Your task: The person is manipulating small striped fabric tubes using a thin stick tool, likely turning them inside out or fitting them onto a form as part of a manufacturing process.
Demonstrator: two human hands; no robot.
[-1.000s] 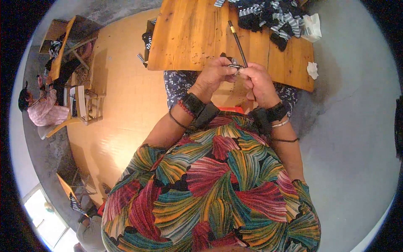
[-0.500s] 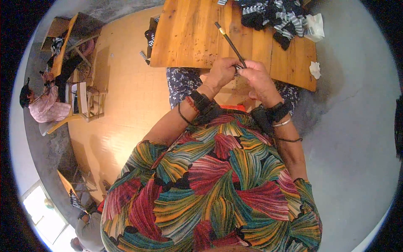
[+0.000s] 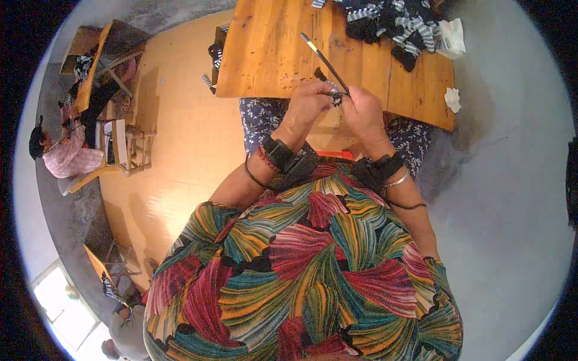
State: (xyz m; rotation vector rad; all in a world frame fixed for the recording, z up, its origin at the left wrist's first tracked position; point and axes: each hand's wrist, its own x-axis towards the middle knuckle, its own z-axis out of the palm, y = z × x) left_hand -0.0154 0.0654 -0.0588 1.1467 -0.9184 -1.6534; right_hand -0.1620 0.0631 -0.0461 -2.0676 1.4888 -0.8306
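Observation:
Just off the table's near edge, my right hand (image 3: pixel 365 115) is closed on a thin dark stick (image 3: pixel 325 62) with a pale band close to its far tip. The stick slants up and left over the wooden table (image 3: pixel 271 54). Beside it, my left hand (image 3: pixel 306 109) pinches a small black-and-white cloth piece (image 3: pixel 336 96), possibly knitted. A dark end (image 3: pixel 320 74) of what may be the same piece pokes out beyond my left fingers. Both hands are close together above my lap, and the stick's lower end is hidden by my right fingers.
A heap of black and grey-white striped fabric pieces (image 3: pixel 385 24) lies at the table's far right, beside a white bag (image 3: pixel 450 39). A crumpled white scrap (image 3: pixel 452 100) sits on the right edge. An open box (image 3: pixel 218 57) stands left of the table. Another person (image 3: pixel 72 147) sits far left.
My hands have drawn slightly apart and lower. The stick's tip has swung a little left, and more of the cloth piece now shows between my hands.

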